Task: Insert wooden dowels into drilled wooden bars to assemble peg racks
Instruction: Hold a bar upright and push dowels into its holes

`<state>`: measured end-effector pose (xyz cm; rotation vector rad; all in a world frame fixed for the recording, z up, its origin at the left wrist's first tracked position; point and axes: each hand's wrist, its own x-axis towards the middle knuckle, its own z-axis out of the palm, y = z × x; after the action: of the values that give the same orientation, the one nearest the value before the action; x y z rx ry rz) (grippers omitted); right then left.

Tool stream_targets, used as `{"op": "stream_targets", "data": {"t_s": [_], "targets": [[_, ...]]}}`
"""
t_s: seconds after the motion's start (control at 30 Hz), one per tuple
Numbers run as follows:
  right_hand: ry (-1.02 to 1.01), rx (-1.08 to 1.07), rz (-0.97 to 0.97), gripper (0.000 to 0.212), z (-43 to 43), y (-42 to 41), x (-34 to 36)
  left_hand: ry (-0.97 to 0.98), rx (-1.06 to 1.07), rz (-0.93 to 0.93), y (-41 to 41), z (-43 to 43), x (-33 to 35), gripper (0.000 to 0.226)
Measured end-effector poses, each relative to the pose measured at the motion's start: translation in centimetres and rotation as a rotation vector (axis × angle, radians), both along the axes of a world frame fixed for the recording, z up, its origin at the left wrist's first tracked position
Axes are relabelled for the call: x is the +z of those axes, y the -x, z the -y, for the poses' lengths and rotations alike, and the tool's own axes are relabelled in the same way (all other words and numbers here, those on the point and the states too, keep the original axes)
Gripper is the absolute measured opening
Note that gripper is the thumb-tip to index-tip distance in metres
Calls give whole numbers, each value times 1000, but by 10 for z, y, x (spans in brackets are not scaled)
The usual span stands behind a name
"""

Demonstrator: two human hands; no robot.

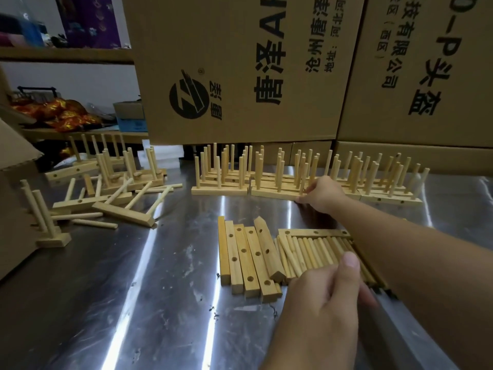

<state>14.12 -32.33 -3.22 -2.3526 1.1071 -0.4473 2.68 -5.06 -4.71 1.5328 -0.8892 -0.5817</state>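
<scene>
Now the right hand reaches out, fingers curled, pinching the end of a front-row peg rack. Nearer, the left hand lies over the loose dowels, thumb straight, with the drilled bars just left of it. Its fingers are blurred, so its grip can't be told.

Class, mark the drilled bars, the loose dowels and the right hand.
drilled bars [246,263]: head view, top of a middle bar.
loose dowels [312,249]: head view, middle of the row.
right hand [324,194]: head view, back of hand.
</scene>
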Motion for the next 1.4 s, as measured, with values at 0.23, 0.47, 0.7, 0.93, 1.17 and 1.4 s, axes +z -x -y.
{"op": "stream_targets", "data": {"t_s": [0.23,0.47,0.7,0.93,1.17,1.4], "targets": [[-32,-9,67,16,-25,18,17,75,-41,103,-3,1,-2,49],[181,382,181,4,-103,91,35,134,-60,192,1,-3,1,32],[427,491,110,19,-146,181,12,293,185,573,-15,-15,7,32],[519,459,289,10,-160,218,-23,-51,669,662,-91,-37,7,23],[394,461,336,9,-149,219,-27,-286,366,778,-89,-39,-4,52],[363,477,344,9,-141,218,-31,-378,277,871,-89,-38,-8,66]]}}
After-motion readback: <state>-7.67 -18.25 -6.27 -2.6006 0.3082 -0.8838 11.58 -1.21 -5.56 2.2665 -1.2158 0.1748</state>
